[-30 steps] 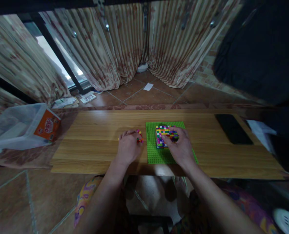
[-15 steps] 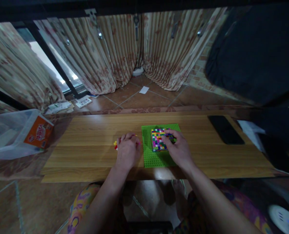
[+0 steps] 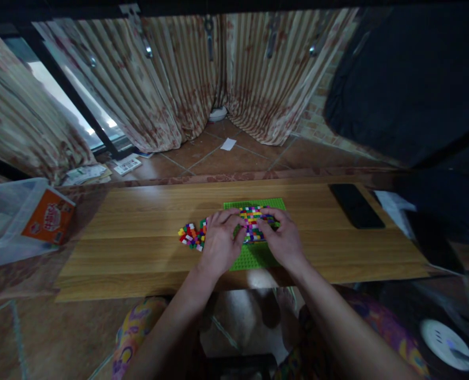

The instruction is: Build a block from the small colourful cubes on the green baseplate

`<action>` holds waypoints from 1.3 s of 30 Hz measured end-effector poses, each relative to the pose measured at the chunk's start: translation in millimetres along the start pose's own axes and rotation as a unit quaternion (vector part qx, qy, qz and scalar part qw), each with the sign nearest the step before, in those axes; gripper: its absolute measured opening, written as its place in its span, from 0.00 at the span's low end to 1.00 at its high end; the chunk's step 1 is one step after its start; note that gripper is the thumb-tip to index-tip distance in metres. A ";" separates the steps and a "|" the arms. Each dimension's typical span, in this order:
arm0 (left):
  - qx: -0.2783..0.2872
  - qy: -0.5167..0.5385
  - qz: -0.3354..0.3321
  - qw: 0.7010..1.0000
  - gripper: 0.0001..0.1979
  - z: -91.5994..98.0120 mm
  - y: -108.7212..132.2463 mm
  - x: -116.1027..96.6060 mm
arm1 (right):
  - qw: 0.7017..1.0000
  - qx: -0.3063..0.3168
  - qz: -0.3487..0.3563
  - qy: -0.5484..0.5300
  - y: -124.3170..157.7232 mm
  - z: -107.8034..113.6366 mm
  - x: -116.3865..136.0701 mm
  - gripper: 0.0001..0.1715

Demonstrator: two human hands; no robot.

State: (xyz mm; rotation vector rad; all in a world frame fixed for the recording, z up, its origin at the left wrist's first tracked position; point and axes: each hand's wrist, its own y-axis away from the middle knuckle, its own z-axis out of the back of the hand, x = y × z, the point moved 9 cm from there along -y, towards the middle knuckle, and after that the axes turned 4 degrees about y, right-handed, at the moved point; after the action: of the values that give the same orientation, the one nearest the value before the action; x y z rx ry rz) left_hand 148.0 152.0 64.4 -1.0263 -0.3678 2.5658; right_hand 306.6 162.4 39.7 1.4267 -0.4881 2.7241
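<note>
My left hand [image 3: 223, 241] is pinched over the left part of a multicoloured block of small building bricks [image 3: 252, 232]. A pink speck, seemingly a small building brick, shows at its fingertips, which are partly hidden. Curled over the right side of the block is my right hand [image 3: 284, 237], its thumb on the top and its fingers near the far right edge. The block sits on a green studded baseplate [image 3: 250, 259]. Just left of my left hand, a pile of loose bricks [image 3: 190, 236] in mixed colours lies on the wooden table [image 3: 139, 237].
A black phone-like slab [image 3: 356, 206] lies on the table's right part. Beyond the left end stands a clear plastic bin [image 3: 10, 221] with an orange label. Striped curtains [image 3: 171, 95] hang behind, and a white round object [image 3: 446, 343] is low at the right.
My left hand has moved right, from the loose bricks to the block, uncovering the pile. My right hand stays at the block's right side. The whole view has shifted slightly.
</note>
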 end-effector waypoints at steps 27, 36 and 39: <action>-0.040 0.007 0.041 0.998 0.05 0.2 2.5 -0.5 | 0.999 0.009 -0.005 0.036 4.5 -6.1 6.8 0.24; -0.049 0.004 0.030 0.998 0.05 -0.7 4.1 -2.6 | 0.999 -0.001 -0.006 0.049 4.6 -4.7 12.4 0.22; -0.051 0.002 0.033 0.998 0.05 -1.7 4.9 -2.2 | 0.999 -0.004 -0.012 0.052 3.9 -5.2 11.5 0.21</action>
State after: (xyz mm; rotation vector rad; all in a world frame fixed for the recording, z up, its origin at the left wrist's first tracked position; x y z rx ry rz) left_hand 149.6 146.9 62.7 -1.0953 -0.4755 2.6270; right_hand 295.1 158.9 45.1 1.2707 -0.4733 2.7557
